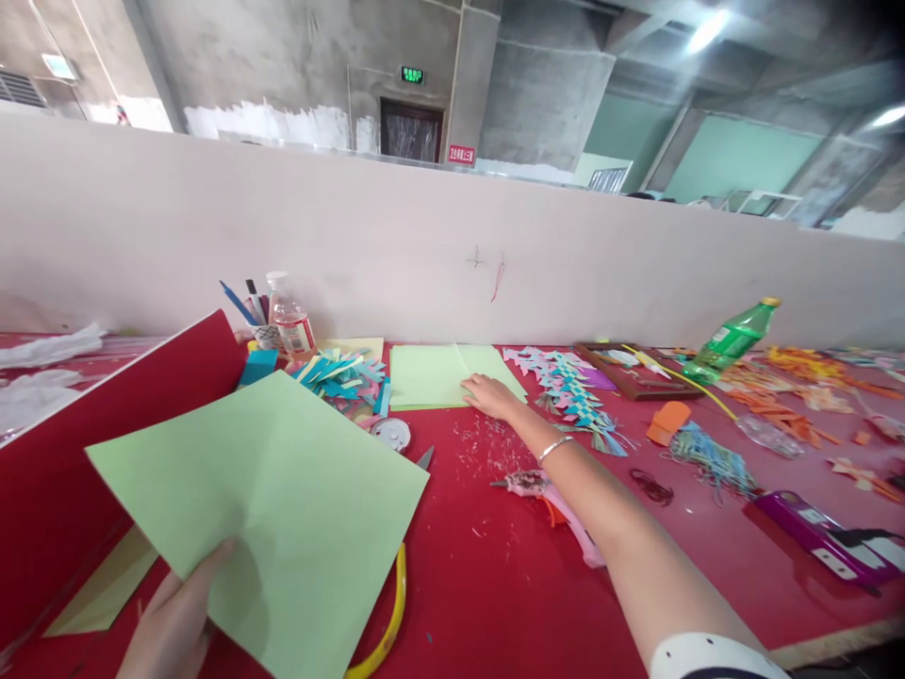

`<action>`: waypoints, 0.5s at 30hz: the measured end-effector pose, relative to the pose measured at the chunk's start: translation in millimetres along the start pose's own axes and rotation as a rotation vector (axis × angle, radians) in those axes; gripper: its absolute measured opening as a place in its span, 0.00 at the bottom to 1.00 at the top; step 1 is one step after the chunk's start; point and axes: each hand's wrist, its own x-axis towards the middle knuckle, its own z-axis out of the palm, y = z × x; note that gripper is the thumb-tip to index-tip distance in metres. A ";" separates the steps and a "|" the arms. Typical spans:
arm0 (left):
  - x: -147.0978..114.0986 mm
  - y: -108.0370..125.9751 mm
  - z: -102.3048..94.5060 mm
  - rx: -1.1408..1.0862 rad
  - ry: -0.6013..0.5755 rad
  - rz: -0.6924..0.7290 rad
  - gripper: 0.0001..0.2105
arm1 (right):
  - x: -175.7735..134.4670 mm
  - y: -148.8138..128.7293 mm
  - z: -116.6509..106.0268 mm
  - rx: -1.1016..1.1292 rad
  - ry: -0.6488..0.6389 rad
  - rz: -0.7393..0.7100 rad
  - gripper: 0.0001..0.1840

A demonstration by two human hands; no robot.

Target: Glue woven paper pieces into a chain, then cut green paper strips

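My left hand [173, 613] grips a creased light-green sheet of paper [311, 481] by its lower edge, thumb on top, in the lower left. The sheet is lifted and tilted, hiding part of a yellow-handled pair of scissors [397, 604]. Toward the wall, my right hand [489, 394] rests with loosely bent fingers on a stack of light-green paper [424, 372]. Whether those fingers pinch a sheet is not clear. Beneath my right forearm lies a pink glue gun [562, 505]. Beside the stack, woven paper strips [580, 391] in blue, yellow and pink have fringed ends.
On the left lean a red board [141, 405], a pen cup [267, 337] and a clear bottle [293, 325]. A tape roll [391, 434] sits near cut strips [343, 377]. Rightward are a tilted green bottle [735, 339], a wooden tray [636, 382] and a purple power strip [820, 538].
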 end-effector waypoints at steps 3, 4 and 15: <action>-1.4 0.2 -1.4 -0.005 -0.001 -0.025 0.16 | 7.9 -4.3 0.0 0.005 -0.018 0.018 0.24; -2.0 0.5 -1.6 -0.005 0.002 -0.026 0.16 | 10.0 -5.8 0.1 0.012 -0.024 0.025 0.26; -16.5 10.9 5.7 -0.048 -0.019 -0.018 0.17 | 18.6 -15.2 -3.0 0.048 -0.098 0.101 0.32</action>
